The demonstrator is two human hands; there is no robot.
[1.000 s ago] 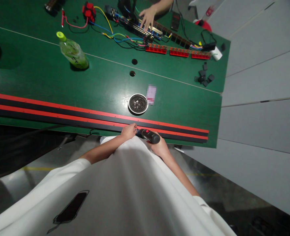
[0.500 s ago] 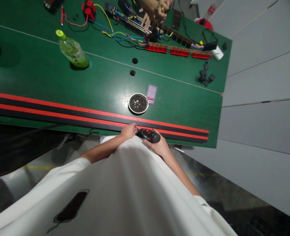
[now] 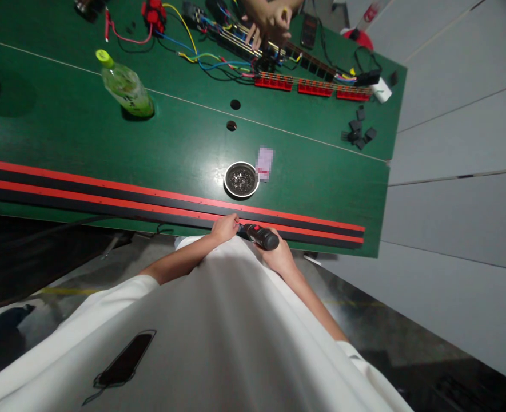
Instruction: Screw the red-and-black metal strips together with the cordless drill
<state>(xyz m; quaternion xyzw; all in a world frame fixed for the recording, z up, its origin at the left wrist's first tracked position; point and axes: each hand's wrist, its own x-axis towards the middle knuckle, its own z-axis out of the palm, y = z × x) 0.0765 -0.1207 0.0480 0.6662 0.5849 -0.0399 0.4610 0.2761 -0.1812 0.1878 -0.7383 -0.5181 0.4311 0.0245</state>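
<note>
My right hand (image 3: 279,255) is wrapped round a black cordless screwdriver (image 3: 261,236) with a red mark on its body. The tool's front end points left, close to the fingers of my left hand (image 3: 226,228). Those fingers are pinched together over the nearer of two long black-and-red rails (image 3: 171,210); whatever they hold is too small to make out. Just beyond the rails stands a round metal bowl (image 3: 241,179) with small dark, shiny pieces inside. A blurred pale purple item (image 3: 265,163) lies against the bowl's right side.
A green-capped bottle (image 3: 126,88) stands on the green table (image 3: 184,143), left of two round holes. Across the table, another person's hands (image 3: 274,23) are over wired strips and red blocks (image 3: 313,87). Small black parts (image 3: 358,131) lie near the right edge.
My hands and the screwdriver stay nearly in place. The other person's hands have shifted slightly. A dark shape has appeared on the floor at lower left.
</note>
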